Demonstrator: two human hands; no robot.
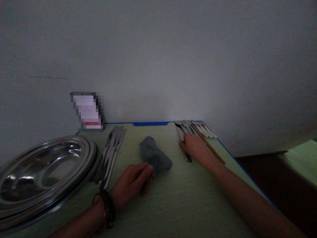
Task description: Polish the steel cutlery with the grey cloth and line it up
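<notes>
My left hand (135, 180) rests low over the table with its fingers curled in and closed. Its thumb lies against or just before the near edge of a crumpled grey-blue mesh cloth (156, 155); nothing shows within the fingers. My right hand (194, 145) reaches to the far right, its fingers bent down around a piece of metal cutlery (187, 158) whose handle end sticks out below. Metal spoons (185, 125) lie just beyond the knuckles, partly hidden by the hand. Brown chopsticks (215, 154) run beside the wrist.
Stacked oval metal trays (86, 145) fill the left side of the table (173, 205). Several table knives (114, 148) lie next to them. White spoons (206, 130) sit at the far right edge. A blurred-out upright screen (88, 110) leans at the wall (158, 66).
</notes>
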